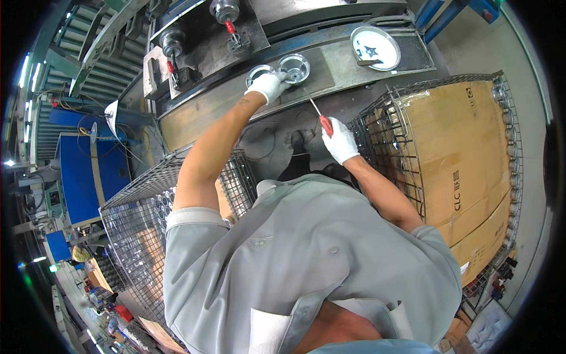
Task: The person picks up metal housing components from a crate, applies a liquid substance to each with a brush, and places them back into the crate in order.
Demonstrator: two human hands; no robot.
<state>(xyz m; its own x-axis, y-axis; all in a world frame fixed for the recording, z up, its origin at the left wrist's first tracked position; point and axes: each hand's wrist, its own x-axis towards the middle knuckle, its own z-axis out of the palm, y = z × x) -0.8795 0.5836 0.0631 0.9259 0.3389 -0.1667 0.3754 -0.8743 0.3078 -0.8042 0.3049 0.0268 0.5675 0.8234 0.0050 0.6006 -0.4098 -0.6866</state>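
My left hand (268,88), in a white glove, reaches over the steel bench edge, its fingers closed at the lower left rim of a shiny round metal part (294,66) with a hollow, cup-like inside. A second round metal part (258,73) sits just left of it, partly hidden by that hand. My right hand (341,141), also gloved, is wrapped round the red handle of a screwdriver (326,125). Its thin metal shaft points up and left, with the tip just below the right-hand round part. Whether the tip touches anything, I cannot tell.
A white enamel basin (383,48) with a blue star stands at the right on the bench (321,74). Behind are red-handled clamps (230,27) beside mounted metal parts. Wire cages flank me: one with cardboard (454,159) at right, another (138,227) with metal parts at left.
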